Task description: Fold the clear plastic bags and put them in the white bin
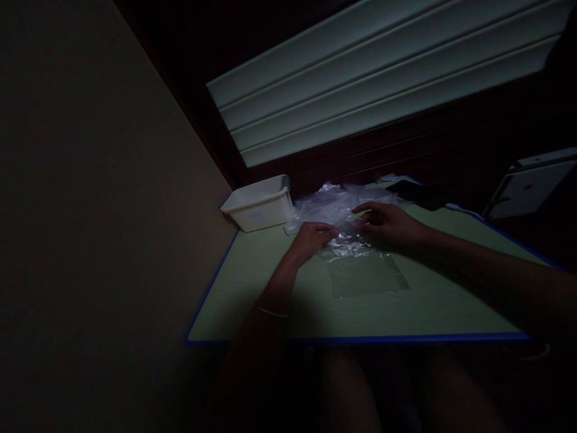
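Note:
A clear plastic bag [367, 275] lies flat on the pale green table [252, 264], its far part crinkled. My left hand [313, 240] is closed, thumb and fingers pinching the crinkled plastic at the bag's far left. My right hand [387, 224] is at the far right of the bag, its index finger raised and apart from the thumb; its other fingertips are near the plastic, and whether they grip it is too dark to tell. Behind both hands spreads a pile of crumpled clear plastic bags [322, 204].
An off-white bin [259, 210] stands at the table's back left corner, against the wall. A dark object [417, 193] lies at the back right. Beyond the table's right edge is a white panel-like object [529, 186]. Blue edging [360, 340] runs along the near side.

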{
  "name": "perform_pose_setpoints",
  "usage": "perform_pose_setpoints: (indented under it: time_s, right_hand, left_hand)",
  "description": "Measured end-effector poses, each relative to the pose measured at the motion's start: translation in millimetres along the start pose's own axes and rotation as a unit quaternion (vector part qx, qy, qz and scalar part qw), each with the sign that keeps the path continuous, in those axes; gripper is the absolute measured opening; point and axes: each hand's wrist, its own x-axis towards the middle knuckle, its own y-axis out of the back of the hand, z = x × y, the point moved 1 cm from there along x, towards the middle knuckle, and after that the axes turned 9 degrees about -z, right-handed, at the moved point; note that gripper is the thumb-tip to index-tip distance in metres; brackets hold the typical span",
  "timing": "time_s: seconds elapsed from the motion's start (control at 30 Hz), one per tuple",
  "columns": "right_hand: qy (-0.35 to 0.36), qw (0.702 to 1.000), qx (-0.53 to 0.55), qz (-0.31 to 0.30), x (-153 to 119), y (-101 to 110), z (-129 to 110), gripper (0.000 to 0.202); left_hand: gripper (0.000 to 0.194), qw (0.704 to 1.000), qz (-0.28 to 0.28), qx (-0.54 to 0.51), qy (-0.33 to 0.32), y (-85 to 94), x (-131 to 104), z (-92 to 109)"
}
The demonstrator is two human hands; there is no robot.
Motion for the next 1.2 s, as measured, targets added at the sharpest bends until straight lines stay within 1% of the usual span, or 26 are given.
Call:
perform_pose_setpoints:
  time_s: [0.13,0.23,0.33,0.53,0.67,0.73,0.83,0.93,1.03,1.13,1.2]
  right_hand:
    - [-0.049,0.998,0.028,-0.040,1.0,3.4,7.5,0.056]
    - [-0.056,0.995,0.036,-0.074,1.2,6.9,9.8,0.053]
    - [-0.059,0.994,0.027,-0.094,0.4,8.9,9.6,0.050]
    - [-0.049,0.995,-0.025,-0.087,-3.1,7.6,3.2,0.042]
    - [-0.041,0.996,-0.039,-0.071,-4.1,6.7,0.1,0.039]
    - [-0.033,0.996,-0.044,-0.068,-3.9,7.1,0.3,0.037]
    - [-0.027,0.996,-0.049,-0.065,-3.1,9.0,1.9,0.037]
    - [-0.028,0.996,-0.053,-0.065,-2.3,11.0,3.6,0.037]
    - [-0.031,0.996,-0.042,-0.072,-2.3,10.8,5.1,0.040]
    - [-0.030,0.996,-0.005,-0.087,-2.9,8.2,5.8,0.045]
    - [-0.034,0.994,0.020,-0.101,-3.6,6.6,5.0,0.045]
  left_hand:
    - [0.038,1.000,0.013,0.010,0.004,1.2,1.3,-2.4]
    - [0.035,1.000,0.022,0.006,0.005,1.7,2.2,-3.4]
    - [0.033,0.999,0.025,0.012,-0.016,1.9,2.6,-3.4]
    - [0.032,0.999,0.016,0.031,-0.040,3.0,-1.7,3.4]
    - [0.035,0.998,-0.010,0.043,-0.041,6.6,-6.4,7.1]
    - [0.039,0.998,-0.028,0.040,-0.032,8.8,-8.1,6.4]
    - [0.044,0.999,-0.042,0.005,0.000,11.1,-9.9,4.3]
    - [0.041,0.998,-0.047,-0.021,0.021,12.4,-11.3,3.7]
    - [0.040,0.998,-0.054,-0.002,0.026,13.6,-12.0,2.8]
    - [0.041,0.998,-0.054,0.019,0.020,14.9,-11.2,-0.9]
    - [0.041,0.999,-0.050,0.014,0.013,15.5,-10.0,-4.5]
